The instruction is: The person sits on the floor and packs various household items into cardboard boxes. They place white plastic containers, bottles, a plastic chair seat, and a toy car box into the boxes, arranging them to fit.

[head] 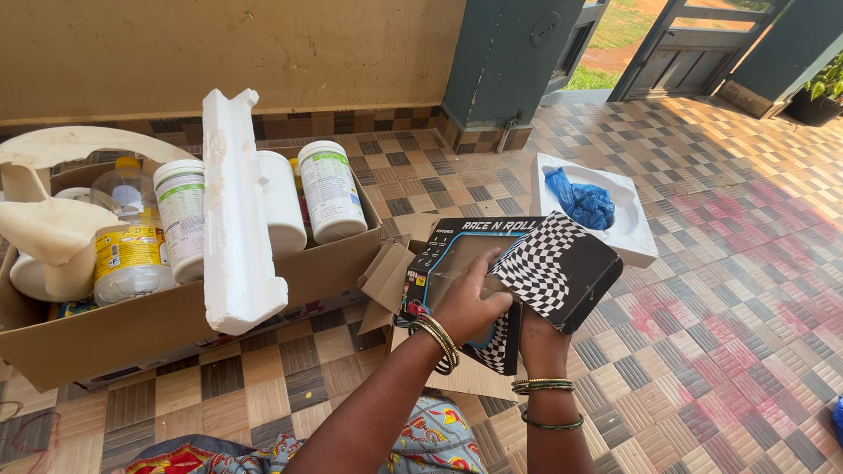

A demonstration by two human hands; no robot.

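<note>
While the right hand [541, 336] gripped the box [518, 273] from below at centre frame to steady it, the left hand [466, 304] closed on its open end.

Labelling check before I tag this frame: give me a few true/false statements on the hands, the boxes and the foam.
1. Both hands hold the black toy box with the chequered pattern. True: the left hand lies on its windowed front and the right hand supports it from below.
2. The white foam tray is empty. False: a blue plastic bag lies in it.
3. A long white foam piece leans across the cardboard box. True.
4. The cardboard box holds only books. False: it holds white bottles and a clear bottle with a yellow label.
5. The floor is bare concrete. False: it is patterned tile.
</note>
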